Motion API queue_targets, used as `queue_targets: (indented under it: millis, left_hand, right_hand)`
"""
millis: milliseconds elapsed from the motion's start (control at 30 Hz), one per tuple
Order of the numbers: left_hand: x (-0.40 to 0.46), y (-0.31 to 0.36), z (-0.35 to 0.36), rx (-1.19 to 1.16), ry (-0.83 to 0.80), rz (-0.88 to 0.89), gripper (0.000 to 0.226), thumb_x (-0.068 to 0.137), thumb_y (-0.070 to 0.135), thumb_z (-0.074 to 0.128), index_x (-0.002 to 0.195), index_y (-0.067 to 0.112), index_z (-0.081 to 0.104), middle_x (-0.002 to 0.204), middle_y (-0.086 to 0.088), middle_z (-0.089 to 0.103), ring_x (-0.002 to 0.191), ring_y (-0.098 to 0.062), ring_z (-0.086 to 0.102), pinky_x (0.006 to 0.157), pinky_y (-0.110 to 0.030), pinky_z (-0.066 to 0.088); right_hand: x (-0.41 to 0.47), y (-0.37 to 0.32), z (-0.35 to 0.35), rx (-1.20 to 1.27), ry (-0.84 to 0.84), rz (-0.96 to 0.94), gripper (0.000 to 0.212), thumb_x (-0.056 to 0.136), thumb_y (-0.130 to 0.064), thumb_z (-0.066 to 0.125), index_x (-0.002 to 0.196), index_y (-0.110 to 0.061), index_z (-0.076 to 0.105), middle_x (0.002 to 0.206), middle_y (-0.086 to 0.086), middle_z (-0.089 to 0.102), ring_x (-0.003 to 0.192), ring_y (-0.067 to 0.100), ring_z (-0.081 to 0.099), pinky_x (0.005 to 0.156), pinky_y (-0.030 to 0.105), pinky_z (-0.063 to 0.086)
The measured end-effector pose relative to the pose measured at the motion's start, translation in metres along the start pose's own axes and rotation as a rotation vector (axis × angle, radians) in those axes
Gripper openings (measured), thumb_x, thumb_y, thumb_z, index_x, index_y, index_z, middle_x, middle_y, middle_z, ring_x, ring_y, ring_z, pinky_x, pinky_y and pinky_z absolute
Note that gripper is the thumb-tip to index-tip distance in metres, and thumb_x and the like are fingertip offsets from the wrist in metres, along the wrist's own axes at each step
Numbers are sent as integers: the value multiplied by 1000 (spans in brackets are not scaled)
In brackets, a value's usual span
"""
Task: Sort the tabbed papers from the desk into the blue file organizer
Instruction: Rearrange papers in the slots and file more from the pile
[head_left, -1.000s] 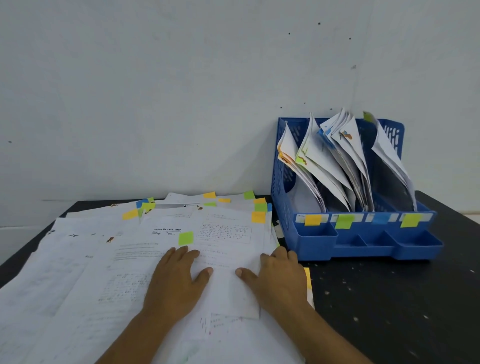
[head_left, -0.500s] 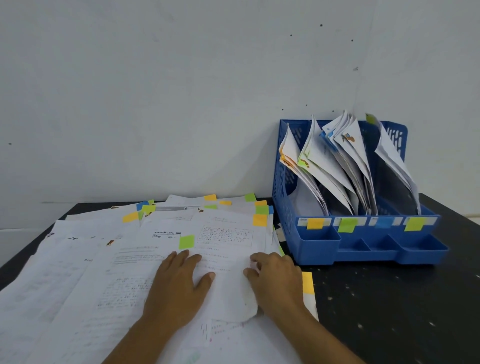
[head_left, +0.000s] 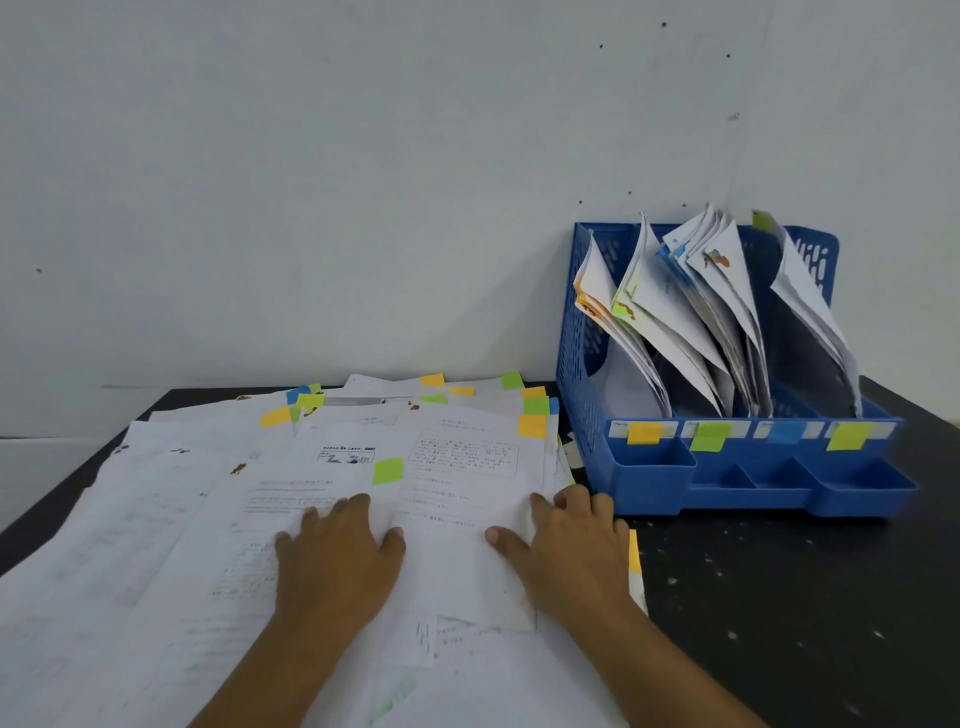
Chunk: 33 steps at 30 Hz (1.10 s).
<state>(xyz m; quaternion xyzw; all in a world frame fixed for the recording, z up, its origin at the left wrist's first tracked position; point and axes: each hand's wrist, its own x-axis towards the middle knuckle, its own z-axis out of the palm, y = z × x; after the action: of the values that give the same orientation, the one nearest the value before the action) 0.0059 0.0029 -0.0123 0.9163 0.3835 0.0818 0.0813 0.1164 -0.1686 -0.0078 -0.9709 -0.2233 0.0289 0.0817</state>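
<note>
Black desk (head_left: 779, 597), white wall (head_left: 363, 182).

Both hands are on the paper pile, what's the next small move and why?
Probably lift the top white sheet with the orange tab using the right hand: it lies uppermost, the left hand presses flat beside it, and the blue plastic file organizer has an orange-labelled slot.

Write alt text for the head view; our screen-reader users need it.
Two hands, left hand and right hand, rest flat on a spread of tabbed papers on a black desk. To the right stands a blue file organizer holding upright papers, with colored tabs along its front.
</note>
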Motion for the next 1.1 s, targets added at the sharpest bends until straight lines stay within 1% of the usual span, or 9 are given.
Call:
queue_targets:
  millis: [100,200,367,467,700,800,867,967,1100]
  left_hand:
    - [-6,0,-6,-120,185,53,20,93,35,47,93,22,62,80,6,63,78,-16,59,61,-25,37]
    - [-13,8,-13,-288,333,93,13,91,33,57,87,24,66,78,7,71,65,-14,58,60,-21,39]
    - [-30,33,-10,-510,460,331,14,83,23,72,96,18,75,93,5,76,78,-16,71,77,-16,46]
    - [-39,43,-2,-550,393,501,20,85,32,61,98,22,73,90,11,74,76,-3,68,70,-7,48]
    - [-42,55,-21,-751,352,465,46,77,61,64,117,41,56,121,36,48,114,19,42,91,5,27]
    - [-39,68,-38,-657,159,496,103,58,76,65,139,51,6,139,43,3,133,19,6,100,4,3]
    - [-40,81,-43,-661,143,555,113,55,77,60,144,49,-2,146,40,-5,137,19,-4,108,-4,5]
    - [-43,100,-54,-732,270,554,89,79,42,59,153,37,8,154,23,21,138,6,26,108,-11,29]
    - [-47,108,-86,-935,282,338,65,98,6,44,150,37,21,104,26,52,76,23,50,69,7,33]
  right_hand:
    - [-2,0,-1,41,73,-31,74,88,-78,36,147,-34,39,146,-4,36,133,21,29,108,37,28]
    - [-3,-2,-10,331,173,-109,64,91,-68,47,145,-34,46,147,-9,42,134,13,34,110,31,33]
    - [-9,-15,-39,1036,-126,-131,47,89,-68,50,111,-32,70,102,-13,72,88,4,67,76,25,56]
    - [-9,-19,-45,1133,-250,-116,44,87,-68,55,100,-29,71,93,-8,74,78,6,71,61,20,54]
    - [-2,-10,-56,1109,90,-118,23,96,-35,60,99,-15,72,88,2,74,78,22,68,70,43,58]
    - [-10,-5,-83,1140,188,-221,19,97,-34,60,103,-23,74,90,-10,75,80,10,69,66,31,59]
    - [-18,-6,-104,1161,233,-303,19,97,-34,60,108,-27,74,93,-15,74,82,5,68,63,22,54]
    - [-28,-8,-131,1164,202,-437,19,94,-37,64,109,-29,73,94,-9,75,83,5,68,66,22,53]
    - [-22,14,-157,1267,273,-413,28,86,-47,68,111,-33,71,95,-9,75,84,7,69,71,23,52]
